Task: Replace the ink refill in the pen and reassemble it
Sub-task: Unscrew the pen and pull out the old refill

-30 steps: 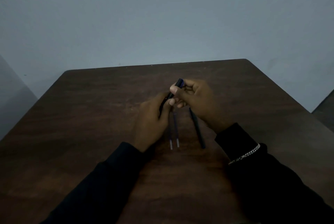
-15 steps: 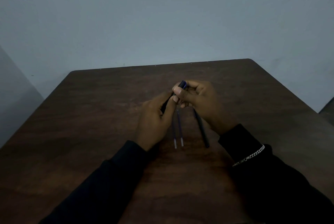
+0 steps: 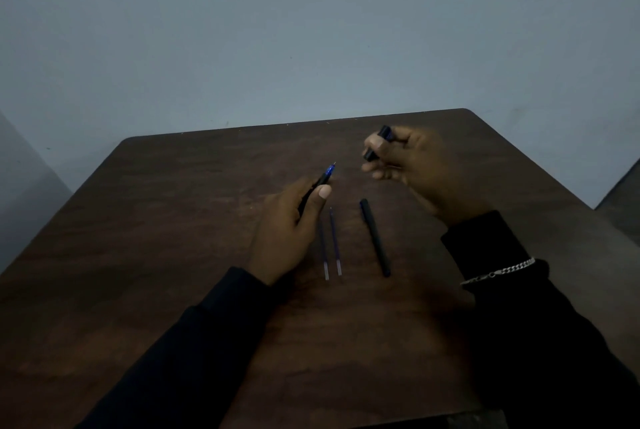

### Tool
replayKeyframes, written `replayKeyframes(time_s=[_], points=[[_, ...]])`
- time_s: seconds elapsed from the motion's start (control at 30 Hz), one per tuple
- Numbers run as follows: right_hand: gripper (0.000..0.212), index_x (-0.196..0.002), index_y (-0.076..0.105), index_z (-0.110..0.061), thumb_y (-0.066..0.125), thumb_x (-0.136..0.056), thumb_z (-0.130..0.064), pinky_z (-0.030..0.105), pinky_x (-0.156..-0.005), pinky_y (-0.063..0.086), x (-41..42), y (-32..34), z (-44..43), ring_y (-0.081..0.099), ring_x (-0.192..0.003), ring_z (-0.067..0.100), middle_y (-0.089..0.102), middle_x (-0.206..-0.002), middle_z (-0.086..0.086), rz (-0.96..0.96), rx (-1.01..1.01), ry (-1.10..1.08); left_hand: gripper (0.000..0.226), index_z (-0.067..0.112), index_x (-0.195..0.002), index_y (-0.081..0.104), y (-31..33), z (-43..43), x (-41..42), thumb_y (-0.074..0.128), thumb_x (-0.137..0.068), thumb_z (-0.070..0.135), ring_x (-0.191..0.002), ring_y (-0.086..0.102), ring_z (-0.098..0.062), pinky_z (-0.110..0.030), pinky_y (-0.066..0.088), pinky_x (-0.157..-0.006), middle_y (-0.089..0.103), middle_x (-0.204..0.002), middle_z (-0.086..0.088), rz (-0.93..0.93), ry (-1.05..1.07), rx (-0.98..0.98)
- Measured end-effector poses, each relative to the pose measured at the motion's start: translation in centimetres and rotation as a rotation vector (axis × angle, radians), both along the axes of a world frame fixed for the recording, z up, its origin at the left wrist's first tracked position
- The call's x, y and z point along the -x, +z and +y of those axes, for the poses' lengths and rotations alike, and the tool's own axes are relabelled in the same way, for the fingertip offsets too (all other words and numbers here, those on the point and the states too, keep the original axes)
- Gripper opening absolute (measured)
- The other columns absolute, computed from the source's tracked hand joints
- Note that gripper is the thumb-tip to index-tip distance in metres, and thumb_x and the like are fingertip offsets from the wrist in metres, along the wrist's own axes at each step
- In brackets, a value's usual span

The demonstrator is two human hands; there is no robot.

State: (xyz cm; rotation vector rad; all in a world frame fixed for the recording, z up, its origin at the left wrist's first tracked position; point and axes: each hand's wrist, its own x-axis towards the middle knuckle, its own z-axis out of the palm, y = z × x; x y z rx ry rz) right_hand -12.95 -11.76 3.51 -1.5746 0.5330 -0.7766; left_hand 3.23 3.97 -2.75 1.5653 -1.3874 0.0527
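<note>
Near the table's (image 3: 173, 255) middle, left hand (image 3: 287, 231) is gripping the pen (image 3: 320, 182), right hand (image 3: 415, 168) is pinching its cap (image 3: 379, 142); loose refills (image 3: 330, 245) are risking rolling if nudged.

Bare dim room, type unclear; dark wood-grain table (image 3: 173, 255) vs plain grey-blue wall (image 3: 311, 30); no other furnishings visible.

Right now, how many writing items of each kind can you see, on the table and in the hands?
Pens: 2 (uncapped pen in left hand; black pen on table)
Pen caps: 1 (cap in right hand)
Loose refills: 2 (refills)
Total: 5
</note>
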Motion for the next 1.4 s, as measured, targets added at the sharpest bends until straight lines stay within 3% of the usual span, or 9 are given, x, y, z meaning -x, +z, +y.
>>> replayKeyframes(time_s=[0.17, 0.27, 0.37, 0.63, 0.77, 0.93, 1.03, 1.2, 1.4], points=[[0.020, -0.097, 0.069, -0.004, 0.079, -0.090, -0.019, 0.025, -0.056, 0.057, 1.1, -1.2, -2.0, 0.073, -0.058, 0.012, 0.076, -0.078, 0.011, 0.667, 0.312, -0.116, 0.042, 0.010, -0.108, 0.073, 0.3, 0.3, 0.2, 0.047, -0.109, 0.042, -0.065, 0.058, -0.019, -0.022, 0.040, -0.055, 0.060, -0.068, -0.005, 0.058, 0.003, -0.030], [0.020, -0.093, 0.067, -0.005, 0.083, -0.086, -0.015, 0.019, -0.045, 0.053, 0.6, -1.7, -2.2, 0.071, -0.049, 0.010, 0.074, -0.073, 0.011, 0.791, 0.261, -0.092, 0.038, 0.012, -0.106, 0.073, 0.3, 0.3, 0.4, 0.046, -0.110, 0.040, -0.065, 0.058, -0.019, -0.021, 0.039, -0.055, 0.059, -0.067, -0.004, 0.071, 0.001, -0.051], [0.020, -0.086, 0.067, -0.005, 0.085, -0.084, -0.014, 0.023, -0.048, 0.055, 0.2, -2.0, -2.3, 0.070, -0.047, 0.012, 0.072, -0.068, 0.011, 0.865, 0.264, -0.099, 0.038, 0.014, -0.104, 0.072, 0.4, 0.4, 0.5, 0.045, -0.109, 0.040, -0.066, 0.058, -0.019, -0.022, 0.039, -0.056, 0.058, -0.066, 0.000, 0.051, 0.008, -0.063], [0.022, -0.080, 0.068, -0.003, 0.087, -0.081, -0.014, 0.038, -0.070, 0.065, -0.2, -2.6, -2.1, 0.073, -0.056, 0.017, 0.072, -0.068, 0.012, 0.951, 0.232, -0.132, 0.043, 0.016, -0.108, 0.073, 0.4, 0.7, 0.6, 0.043, -0.106, 0.047, -0.065, 0.059, -0.017, -0.022, 0.041, -0.058, 0.060, -0.069, -0.001, 0.056, 0.029, -0.090], [0.023, -0.082, 0.068, -0.003, 0.088, -0.080, -0.014, 0.035, -0.068, 0.065, -0.3, -2.6, -2.1, 0.071, -0.052, 0.013, 0.071, -0.070, 0.010, 0.955, 0.202, -0.153, 0.046, 0.010, -0.105, 0.072, 0.4, 0.5, 0.5, 0.043, -0.107, 0.046, -0.063, 0.057, -0.018, -0.024, 0.039, -0.056, 0.060, -0.069, -0.007, 0.056, 0.017, -0.097], [0.026, -0.091, 0.070, 0.001, 0.087, -0.082, -0.016, 0.044, -0.080, 0.065, -0.1, -2.6, -2.1, 0.074, -0.061, 0.019, 0.073, -0.074, 0.013, 0.940, 0.153, -0.160, 0.039, 0.014, -0.103, 0.071, 0.2, 0.3, 0.4, 0.046, -0.109, 0.043, -0.063, 0.055, -0.016, -0.026, 0.039, -0.055, 0.058, -0.068, -0.003, 0.049, 0.013, -0.106], [0.032, -0.103, 0.067, 0.001, 0.084, -0.085, -0.020, 0.043, -0.080, 0.065, -0.1, -2.6, -2.2, 0.073, -0.062, 0.019, 0.073, -0.081, 0.015, 0.938, 0.139, -0.177, 0.034, 0.016, -0.104, 0.072, 0.2, 0.4, 0.3, 0.048, -0.110, 0.040, -0.063, 0.056, -0.016, -0.023, 0.040, -0.055, 0.057, -0.067, 0.000, 0.048, 0.014, -0.094], [0.032, -0.110, 0.062, -0.002, 0.077, -0.092, -0.023, 0.034, -0.067, 0.064, -0.1, -2.6, -2.4, 0.075, -0.067, 0.020, 0.071, -0.100, 0.017, 0.934, 0.089, -0.202, 0.045, 0.006, -0.104, 0.070, 0.3, 0.5, 0.4, 0.045, -0.110, 0.043, -0.066, 0.058, -0.024, -0.047, 0.049, -0.063, 0.061, -0.072, -0.011, 0.053, 0.009, -0.112], [0.021, -0.093, 0.063, 0.002, 0.066, -0.100, -0.018, 0.043, -0.076, 0.066, -0.2, -3.0, -3.1, 0.077, -0.066, 0.024, 0.075, -0.083, 0.017, 0.954, 0.090, -0.251, 0.042, 0.007, -0.105, 0.070, 0.4, 0.5, 0.5, 0.046, -0.110, 0.042, -0.064, 0.058, -0.021, -0.037, 0.046, -0.060, 0.061, -0.071, -0.011, 0.061, -0.005, -0.094]])
